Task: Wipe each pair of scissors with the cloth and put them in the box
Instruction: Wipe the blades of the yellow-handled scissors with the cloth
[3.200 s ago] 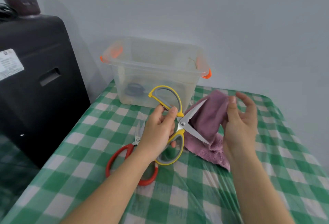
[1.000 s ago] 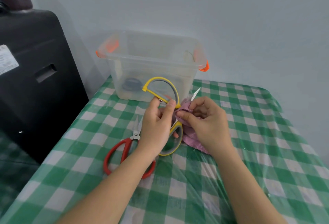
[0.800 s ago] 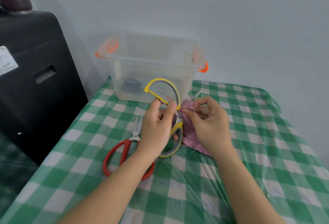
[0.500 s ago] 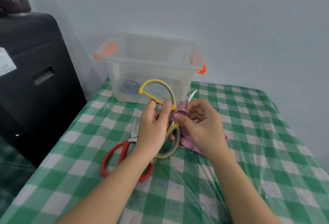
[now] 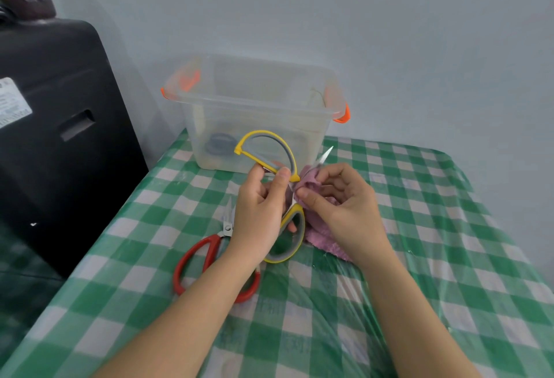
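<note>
Yellow-handled scissors (image 5: pixel 286 155) sit at the centre of the frame, held up over the table with the handles spread wide: one loop arches high in front of the box, the other hangs low beside the left wrist. The left hand (image 5: pixel 259 212) grips them near the pivot, thumb and forefinger curled over the upper handle's straight bar. The right hand (image 5: pixel 341 206) pinches the pink cloth (image 5: pixel 311 179) around a blade, thumb and fingers curled tight on the fabric; only the silver blade tip (image 5: pixel 326 152) pokes out above the knuckles, pointing toward the upper right. The rest of the cloth trails down under that hand onto the tablecloth. Red-handled scissors (image 5: pixel 195 260) lie flat on the green-and-white checked tablecloth (image 5: pixel 449 257) to the lower left of centre, partly hidden beneath the left forearm, blades pointing up the frame. A clear plastic box (image 5: pixel 254 107) with orange latches stands just above centre, against the pale wall, and a dark ringed shape shows through its near wall at the bottom; what it is cannot be told. A large black case (image 5: pixel 54 137) fills the left edge of the frame beside the table.
</note>
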